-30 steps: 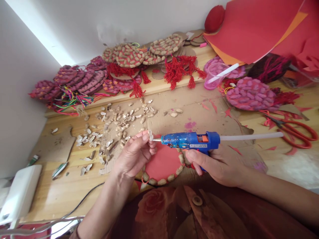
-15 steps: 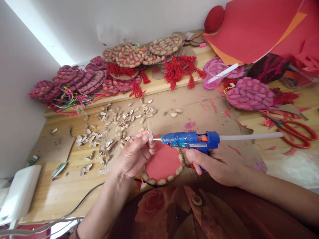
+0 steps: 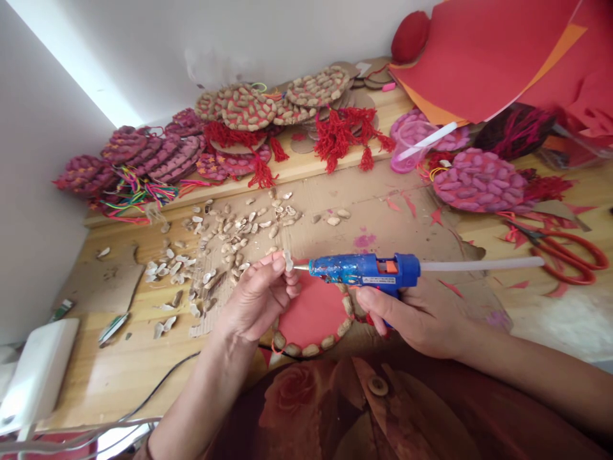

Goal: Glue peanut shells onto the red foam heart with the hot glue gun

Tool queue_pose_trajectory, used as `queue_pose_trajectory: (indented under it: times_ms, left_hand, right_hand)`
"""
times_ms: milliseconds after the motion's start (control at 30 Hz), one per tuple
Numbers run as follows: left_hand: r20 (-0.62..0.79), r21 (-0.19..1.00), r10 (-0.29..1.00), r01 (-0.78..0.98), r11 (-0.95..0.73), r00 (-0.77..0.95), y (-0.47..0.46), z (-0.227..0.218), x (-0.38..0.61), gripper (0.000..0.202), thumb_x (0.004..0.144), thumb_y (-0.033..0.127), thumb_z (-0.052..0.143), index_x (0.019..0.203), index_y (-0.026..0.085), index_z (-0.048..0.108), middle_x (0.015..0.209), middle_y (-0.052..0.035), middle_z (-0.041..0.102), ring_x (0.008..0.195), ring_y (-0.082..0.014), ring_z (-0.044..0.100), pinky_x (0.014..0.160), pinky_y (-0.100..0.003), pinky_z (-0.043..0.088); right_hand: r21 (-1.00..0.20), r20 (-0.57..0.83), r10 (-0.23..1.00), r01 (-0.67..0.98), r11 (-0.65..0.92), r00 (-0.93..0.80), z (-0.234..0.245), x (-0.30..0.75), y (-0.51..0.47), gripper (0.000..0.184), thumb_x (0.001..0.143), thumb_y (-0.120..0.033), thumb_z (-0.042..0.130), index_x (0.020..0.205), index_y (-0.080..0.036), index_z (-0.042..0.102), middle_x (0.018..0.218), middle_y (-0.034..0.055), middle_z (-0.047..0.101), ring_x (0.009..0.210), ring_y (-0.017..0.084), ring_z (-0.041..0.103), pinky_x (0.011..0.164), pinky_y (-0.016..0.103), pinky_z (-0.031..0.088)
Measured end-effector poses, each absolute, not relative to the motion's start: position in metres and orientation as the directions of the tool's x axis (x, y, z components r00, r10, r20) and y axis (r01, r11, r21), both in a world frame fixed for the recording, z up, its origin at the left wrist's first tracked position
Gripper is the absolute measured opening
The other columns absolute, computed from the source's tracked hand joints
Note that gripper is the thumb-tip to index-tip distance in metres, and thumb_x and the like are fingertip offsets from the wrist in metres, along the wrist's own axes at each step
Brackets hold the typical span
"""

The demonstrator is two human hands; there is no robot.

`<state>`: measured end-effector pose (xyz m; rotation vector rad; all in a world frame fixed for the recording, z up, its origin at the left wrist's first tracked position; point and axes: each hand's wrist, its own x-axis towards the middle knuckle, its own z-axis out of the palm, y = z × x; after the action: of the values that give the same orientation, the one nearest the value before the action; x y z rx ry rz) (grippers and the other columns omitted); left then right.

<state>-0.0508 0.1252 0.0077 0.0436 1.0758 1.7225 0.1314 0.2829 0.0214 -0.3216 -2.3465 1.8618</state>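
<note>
The left hand (image 3: 256, 300) pinches a peanut shell (image 3: 288, 260) at the nozzle of the blue glue gun (image 3: 364, 270), gripped by the right hand (image 3: 421, 316). The gun's white label is unreadable. Loose shells (image 3: 230, 236) lie at ten o'clock of the red disc (image 3: 313, 313).

I log: red-handled scissors (image 3: 550, 240) far right on table (image 3: 110, 377); pink shell-covered disc (image 3: 481, 181) just behind them; red paper sheets (image 3: 479, 57) beyond.

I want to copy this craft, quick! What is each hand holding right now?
Left hand: closed, pinching a small pale peanut shell piece in its fingertips.
Right hand: closed around a blue plastic glue gun aimed at that shell.
</note>
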Motion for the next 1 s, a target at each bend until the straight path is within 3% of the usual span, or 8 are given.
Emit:
queue_pose_trajectory:
  times_ms: [167,333,400,500,633,767,1000]
  left_hand:
    - [-0.419,0.683,0.788,-0.728,-0.053,-0.451,0.125,0.006,-0.053,0.030,0.069,0.030,0.091,0.076,0.014,0.067,0.067,0.0027,0.057,0.060,-0.0065,0.051,0.054,-0.017,0.046]
    - [-0.311,0.782,0.820,-0.620,-0.067,-0.480,0.120,0.014,-0.069,0.029,0.072,0.036,0.088,0.072,0.016,0.066,0.068,0.0028,0.055,0.062,-0.0070,0.051,0.054,-0.016,0.046]
    - [-0.285,0.874,0.802,-0.486,-0.006,-0.524,0.119,0.019,-0.077,0.029,0.070,0.038,0.089,0.073,0.017,0.069,0.068,0.0016,0.059,0.061,-0.0084,0.054,0.055,-0.018,0.048]
    - [-0.226,0.974,0.756,-0.127,0.188,-0.614,0.124,0.025,-0.083,0.023,0.070,0.035,0.088,0.079,0.018,0.074,0.070,0.0000,0.067,0.060,-0.0101,0.059,0.057,-0.020,0.049]
    - [-0.144,0.842,0.754,0.321,0.433,-0.640,0.135,0.026,-0.077,0.011,0.075,0.026,0.080,0.082,0.019,0.076,0.076,-0.0012,0.072,0.062,-0.0123,0.062,0.057,-0.022,0.049]
    - [0.022,0.673,0.796,0.598,0.435,-0.604,0.139,0.016,-0.071,0.005,0.079,0.026,0.075,0.083,0.023,0.076,0.077,0.0002,0.072,0.065,-0.0140,0.064,0.062,-0.025,0.047]
    - [0.088,0.495,0.845,0.759,0.423,-0.528,0.137,0.003,-0.072,0.007,0.083,0.022,0.067,0.087,0.023,0.073,0.083,-0.0014,0.072,0.075,-0.0182,0.066,0.068,-0.029,0.045]
  right_hand:
    - [-0.959,0.001,0.269,0.075,0.273,-0.963,0.024,0.130,0.282,0.040,0.101,-0.032,0.049,0.062,-0.022,0.052,0.055,-0.0037,0.053,0.052,0.011,0.051,0.051,0.026,0.037]
    - [-0.981,-0.138,0.389,0.180,0.074,-0.911,0.019,0.124,0.281,0.034,0.102,-0.042,0.047,0.077,-0.021,0.057,0.056,-0.0042,0.057,0.050,0.010,0.055,0.050,0.023,0.045]
    - [-0.979,-0.196,0.414,0.198,-0.039,-0.889,0.014,0.121,0.281,0.037,0.101,-0.049,0.047,0.080,-0.020,0.057,0.060,-0.0037,0.059,0.048,0.009,0.057,0.048,0.021,0.047]
    - [-0.954,-0.285,0.431,0.212,-0.210,-0.856,0.007,0.117,0.281,0.044,0.096,-0.062,0.050,0.085,-0.020,0.056,0.070,-0.0014,0.063,0.052,0.011,0.063,0.045,0.021,0.049]
    - [-0.907,-0.393,0.413,0.272,-0.322,-0.821,0.006,0.115,0.280,0.047,0.090,-0.067,0.058,0.090,-0.020,0.058,0.069,-0.0005,0.066,0.057,0.014,0.068,0.049,0.022,0.054]
    - [-0.881,-0.445,0.408,0.308,-0.358,-0.798,0.010,0.113,0.280,0.043,0.086,-0.061,0.066,0.082,-0.019,0.060,0.071,0.0003,0.067,0.060,0.012,0.067,0.058,0.024,0.057]
    - [-0.858,-0.475,0.404,0.311,-0.409,-0.781,0.004,0.113,0.281,0.046,0.083,-0.065,0.069,0.078,-0.020,0.060,0.071,0.0001,0.065,0.075,0.018,0.073,0.068,0.028,0.060]
